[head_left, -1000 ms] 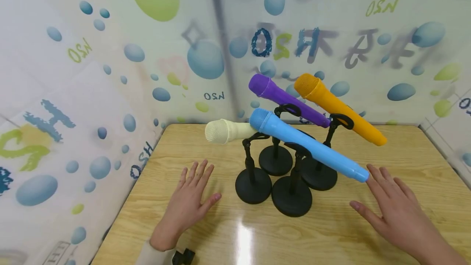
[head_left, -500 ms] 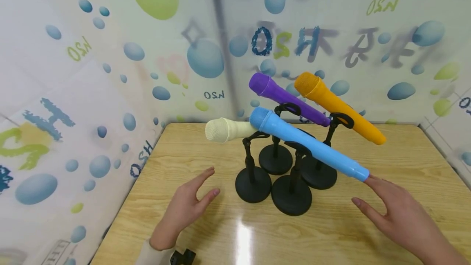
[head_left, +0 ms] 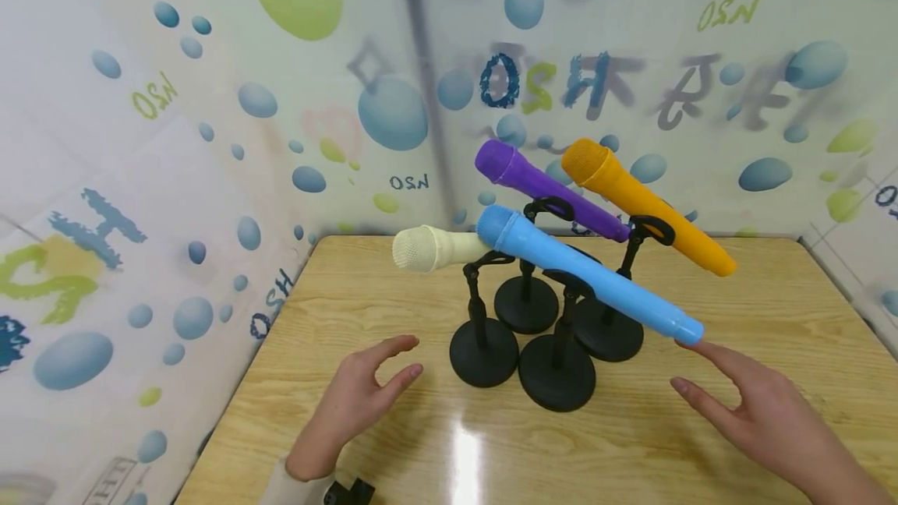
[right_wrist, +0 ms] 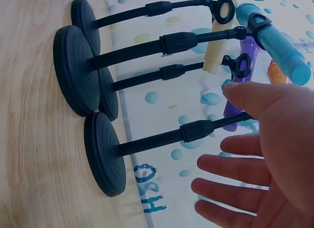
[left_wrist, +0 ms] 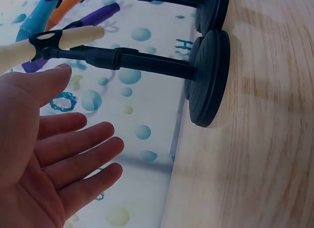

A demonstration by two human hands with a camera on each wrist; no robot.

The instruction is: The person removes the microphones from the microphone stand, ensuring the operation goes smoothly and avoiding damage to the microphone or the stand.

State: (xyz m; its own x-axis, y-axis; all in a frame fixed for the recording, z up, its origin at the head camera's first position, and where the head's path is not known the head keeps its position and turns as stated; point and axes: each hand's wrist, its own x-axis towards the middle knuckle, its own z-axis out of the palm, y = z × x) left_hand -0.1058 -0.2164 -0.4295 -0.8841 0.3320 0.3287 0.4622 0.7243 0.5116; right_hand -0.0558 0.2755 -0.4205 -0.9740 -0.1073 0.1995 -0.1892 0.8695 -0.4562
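Several toy-coloured microphones rest in black desk stands grouped mid-table. The blue microphone (head_left: 596, 275) slants at the front, its tail end close to my right hand (head_left: 758, 404). To its left is the cream microphone (head_left: 435, 248), partly hidden behind the blue one. Purple (head_left: 543, 185) and orange (head_left: 645, 205) microphones stand farther back. Both my hands hold nothing. The left hand (head_left: 354, 388) hovers left of the front stand base (head_left: 484, 353), fingers relaxed, and its palm shows in the left wrist view. In the right wrist view the right hand's fingers (right_wrist: 235, 169) spread loosely beside the stands.
The wooden table (head_left: 351, 287) carries the round bases (head_left: 556, 372), which sit close together. Behind and to the left is a patterned curtain wall (head_left: 316, 139). A black strap device (head_left: 349, 492) sits at my left wrist.
The fingers of both hands, spread forward a second ago, have bent inward and down slightly. The microphones and stands have not moved.
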